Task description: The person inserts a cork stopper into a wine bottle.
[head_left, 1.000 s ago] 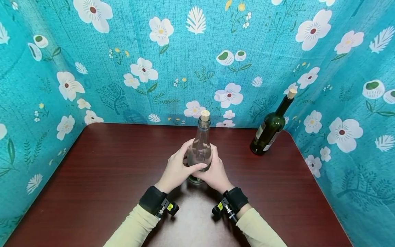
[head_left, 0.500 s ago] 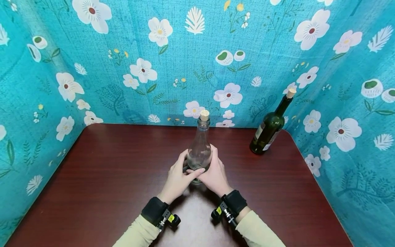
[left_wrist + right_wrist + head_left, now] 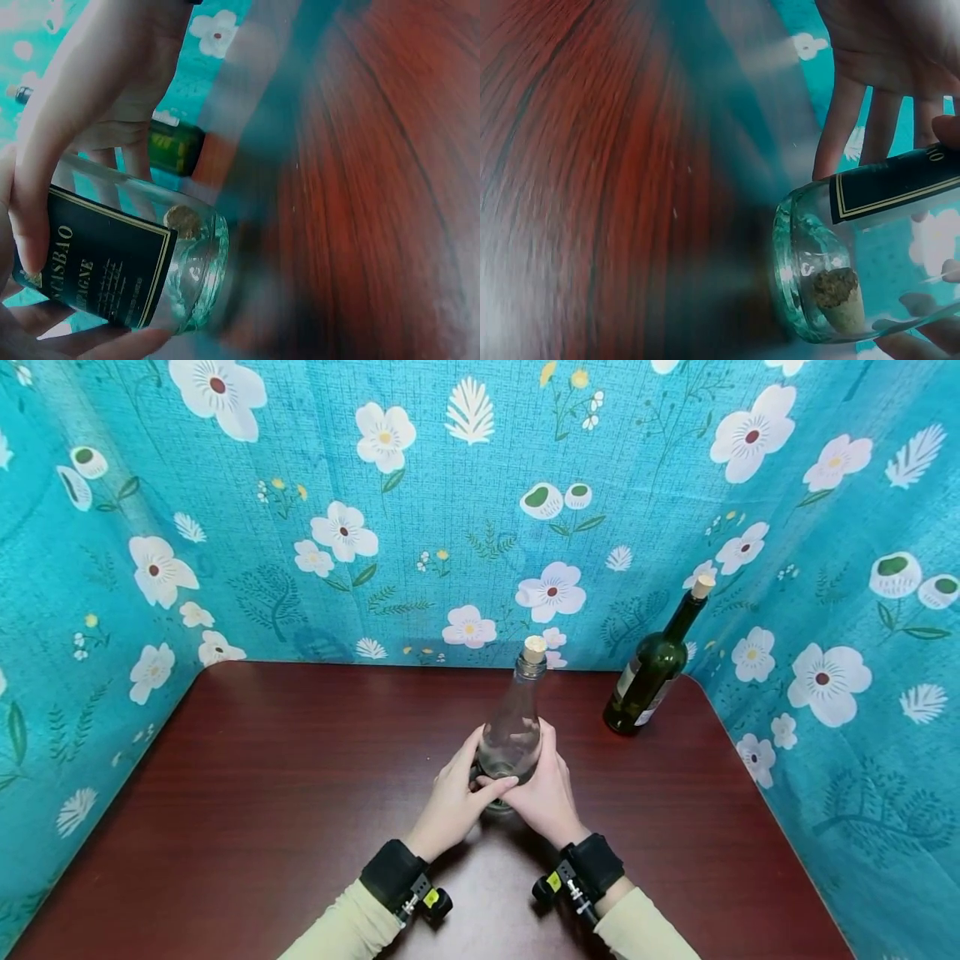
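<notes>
A clear glass bottle (image 3: 519, 714) leans slightly right near the middle of the table, a cork (image 3: 535, 648) in its mouth. My left hand (image 3: 447, 800) grips its lower body from the left, and my right hand (image 3: 550, 793) from the right. The thumbs meet across the near side. A dark label (image 3: 105, 259) with gold print and border shows under the left thumb in the left wrist view. Inside the bottle, at the base, lies a loose cork (image 3: 838, 298). The base is close over the tabletop; the far-side fingers are mostly hidden in the head view.
A dark green wine bottle (image 3: 652, 672), corked and labelled, stands at the back right of the reddish-brown table (image 3: 300, 777). A turquoise floral curtain (image 3: 420, 502) hangs along the back and both sides. A camera sits on each black wrist strap.
My hands first slid a little lower on the clear bottle. Since then both hands and the bottle have moved right, and its neck tips more to the right. The green bottle stays put.
</notes>
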A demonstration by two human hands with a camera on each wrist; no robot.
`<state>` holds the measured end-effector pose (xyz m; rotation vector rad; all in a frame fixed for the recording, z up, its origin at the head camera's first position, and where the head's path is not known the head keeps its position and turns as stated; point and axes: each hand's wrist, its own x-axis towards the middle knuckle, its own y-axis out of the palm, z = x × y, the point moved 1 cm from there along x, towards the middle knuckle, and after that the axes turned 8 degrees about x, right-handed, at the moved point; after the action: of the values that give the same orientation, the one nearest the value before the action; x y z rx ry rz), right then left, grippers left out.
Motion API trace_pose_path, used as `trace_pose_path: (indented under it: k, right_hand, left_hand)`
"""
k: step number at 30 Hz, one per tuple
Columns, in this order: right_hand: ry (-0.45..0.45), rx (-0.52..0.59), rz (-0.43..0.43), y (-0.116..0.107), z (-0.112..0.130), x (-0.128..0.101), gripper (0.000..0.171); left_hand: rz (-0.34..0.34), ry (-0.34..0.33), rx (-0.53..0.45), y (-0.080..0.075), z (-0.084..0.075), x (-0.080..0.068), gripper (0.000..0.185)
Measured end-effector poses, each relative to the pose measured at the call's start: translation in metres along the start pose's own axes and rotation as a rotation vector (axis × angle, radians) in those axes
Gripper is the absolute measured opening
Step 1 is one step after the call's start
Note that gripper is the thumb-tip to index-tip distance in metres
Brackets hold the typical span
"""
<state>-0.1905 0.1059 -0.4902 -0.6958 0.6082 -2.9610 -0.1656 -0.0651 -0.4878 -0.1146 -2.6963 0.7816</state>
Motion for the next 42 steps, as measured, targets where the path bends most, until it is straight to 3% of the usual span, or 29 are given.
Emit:
trace_pose_path:
  k: [6, 10, 17, 24, 32, 42]
  right_hand:
    - [0.016, 0.027, -0.038, -0.026, -0.006, -0.004, 0.098]
    - [0.036, 0.05, -0.096, -0.049, -0.011, -0.005, 0.091]
    - [0.088, 0.006, -0.255, -0.094, -0.024, 0.002, 0.091]
    - [0.146, -0.051, -0.385, -0.133, -0.047, 0.003, 0.09]
    - [0.227, -0.112, -0.445, -0.16, -0.061, 0.001, 0.093]
    - [0.299, -0.124, -0.459, -0.17, -0.07, -0.003, 0.091]
  left_hand:
    - [0.056, 0.104, -0.108, 0.002, -0.011, 0.004, 0.066]
    - [0.043, 0.165, -0.06, -0.005, -0.011, 0.004, 0.049]
    - [0.077, 0.113, 0.016, -0.018, -0.001, 0.002, 0.041]
    - [0.052, 0.131, 0.075, -0.026, 0.005, 0.003, 0.039]
    - [0.056, 0.112, 0.081, -0.028, 0.009, 0.002, 0.037]
    - [0.053, 0.115, 0.107, -0.03, 0.007, 0.003, 0.036]
